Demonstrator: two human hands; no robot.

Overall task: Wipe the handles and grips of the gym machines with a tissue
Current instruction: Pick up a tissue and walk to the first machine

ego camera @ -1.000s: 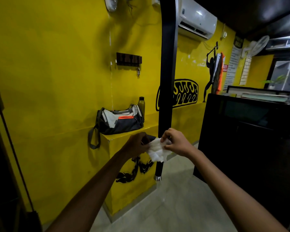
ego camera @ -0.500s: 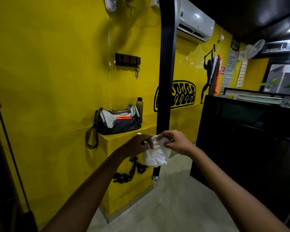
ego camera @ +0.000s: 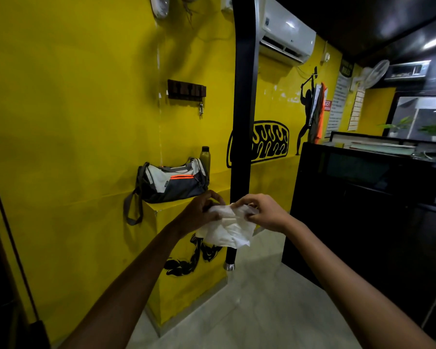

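Observation:
A crumpled white tissue (ego camera: 227, 229) hangs spread between both hands in the middle of the view. My left hand (ego camera: 202, 212) pinches its left edge and my right hand (ego camera: 263, 212) pinches its upper right edge. Behind the tissue a long black bar (ego camera: 242, 109) hangs straight down. Its black handle grip with a chrome end cap (ego camera: 230, 260) shows just below the tissue. The part of the bar behind the tissue is hidden.
A grey duffel bag (ego camera: 170, 182) and a dark bottle (ego camera: 205, 157) sit on a yellow ledge (ego camera: 186, 248) against the yellow wall. A black counter (ego camera: 363, 210) stands at the right. A cable (ego camera: 10, 235) runs down at the far left. Pale floor lies below.
The tissue has been pulled open from a small wad into a wider sheet between the two hands. Both hands stay in front of the bar.

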